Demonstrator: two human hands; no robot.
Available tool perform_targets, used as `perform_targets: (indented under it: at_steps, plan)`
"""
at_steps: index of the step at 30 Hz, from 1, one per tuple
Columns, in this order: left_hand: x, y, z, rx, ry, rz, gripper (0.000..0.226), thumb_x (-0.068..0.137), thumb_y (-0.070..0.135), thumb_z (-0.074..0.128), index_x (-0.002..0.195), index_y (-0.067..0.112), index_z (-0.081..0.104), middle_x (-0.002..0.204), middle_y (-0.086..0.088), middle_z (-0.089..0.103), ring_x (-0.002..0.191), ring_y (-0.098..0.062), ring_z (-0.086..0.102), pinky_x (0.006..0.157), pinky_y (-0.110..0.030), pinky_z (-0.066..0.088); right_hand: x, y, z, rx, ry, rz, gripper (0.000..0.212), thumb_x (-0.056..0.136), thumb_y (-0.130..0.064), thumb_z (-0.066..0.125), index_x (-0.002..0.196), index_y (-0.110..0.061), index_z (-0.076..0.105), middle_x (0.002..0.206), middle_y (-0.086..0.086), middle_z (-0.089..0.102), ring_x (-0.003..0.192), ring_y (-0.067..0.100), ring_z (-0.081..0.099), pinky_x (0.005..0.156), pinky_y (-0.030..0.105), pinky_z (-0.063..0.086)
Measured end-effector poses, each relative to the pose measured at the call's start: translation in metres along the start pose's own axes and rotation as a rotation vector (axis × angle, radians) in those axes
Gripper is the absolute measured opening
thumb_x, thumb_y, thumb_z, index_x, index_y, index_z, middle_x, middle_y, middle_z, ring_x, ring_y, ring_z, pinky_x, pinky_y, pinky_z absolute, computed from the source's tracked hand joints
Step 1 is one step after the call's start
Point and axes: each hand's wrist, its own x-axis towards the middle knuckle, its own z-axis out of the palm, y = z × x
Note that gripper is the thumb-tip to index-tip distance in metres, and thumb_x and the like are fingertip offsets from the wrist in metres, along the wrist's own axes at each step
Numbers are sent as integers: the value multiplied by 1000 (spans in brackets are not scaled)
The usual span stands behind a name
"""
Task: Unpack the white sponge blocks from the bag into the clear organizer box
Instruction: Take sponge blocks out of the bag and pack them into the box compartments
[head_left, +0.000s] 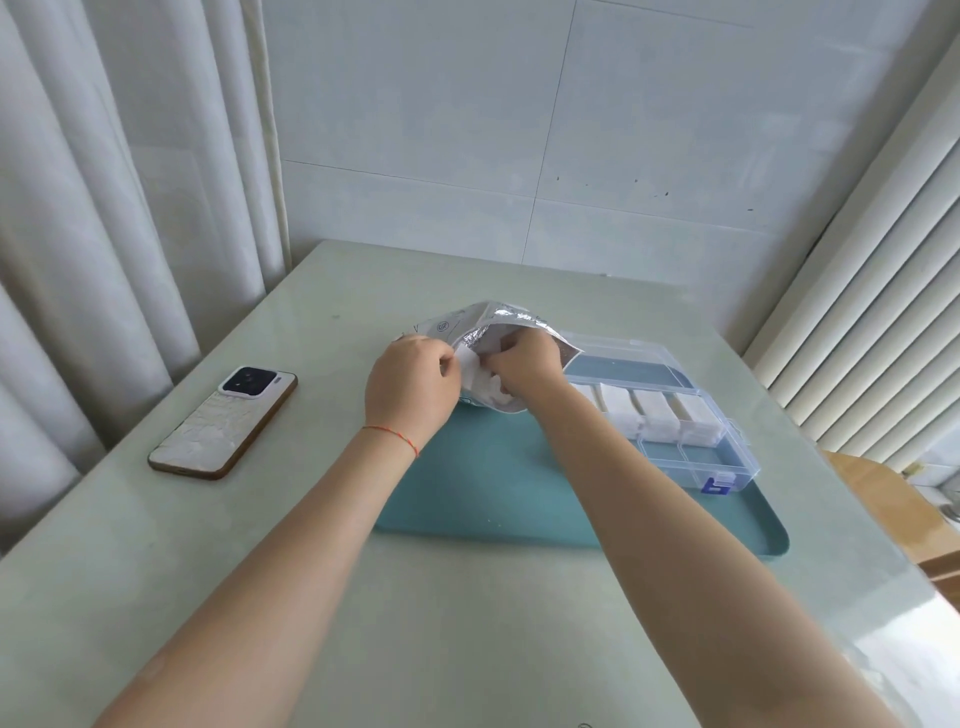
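The bag (498, 325) sits at the far edge of the teal tray (483, 493), its mouth held apart between both hands. The left hand (410, 384) pinches the bag's left lip; the right hand (524, 366) is curled round white sponge blocks (485, 387) at the opening. The clear organizer box (691, 457) lies just to the right of that hand (so the right arm is the nearer one), lid open. Its middle row already holds a line of white blocks (654, 415); the near compartments look bare, as does the far section.
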Motion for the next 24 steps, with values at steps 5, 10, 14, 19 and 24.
perform_targets:
  at_steps: [5, 10, 14, 19, 24]
  plan:
    - [-1, 5, 2, 13, -1, -25, 44, 82, 4, 52, 50, 19, 26, 55, 4, 27, 65, -25, 31, 46, -30, 15, -2, 18, -18, -34, 53, -28, 45, 84, -25, 71, 54, -16, 40, 61, 6, 61, 55, 21, 48, 53, 26, 37]
    - [-4, 10, 6, 44, 2, -97, 27, 84, 10, 53, 58, 15, 49, 72, -2, 47, 74, -28, 45, 51, -30, 24, -11, 37, -29, 6, 70, -55, 49, 79, -21, 74, 57, -19, 31, 64, 9, 41, 58, 21, 36, 59, 27, 29]
    - [-6, 16, 6, 67, 6, -127, 15, 85, 15, 54, 79, 11, 68, 96, -6, 56, 87, -29, 53, 62, -31, 40, -21, 47, -38, 72, 43, -40, 34, 81, -15, 73, 65, -16, 43, 57, 0, 48, 41, 18, 52, 47, 23, 37]
    - [-12, 33, 6, 16, -66, -128, 16, 83, 19, 54, 76, 9, 64, 73, -9, 64, 77, -35, 58, 62, -37, 50, -26, 55, -45, 140, 21, -5, 8, 83, -10, 68, 83, -8, 60, 63, 3, 51, 30, 9, 46, 45, 22, 38]
    - [-14, 40, 7, -65, -92, -139, 18, 81, 18, 58, 65, 12, 51, 60, -1, 52, 67, -30, 50, 59, -33, 42, -30, 59, -52, 264, -23, 12, 14, 84, -4, 64, 97, -1, 68, 56, 4, 52, 28, 7, 42, 38, 15, 34]
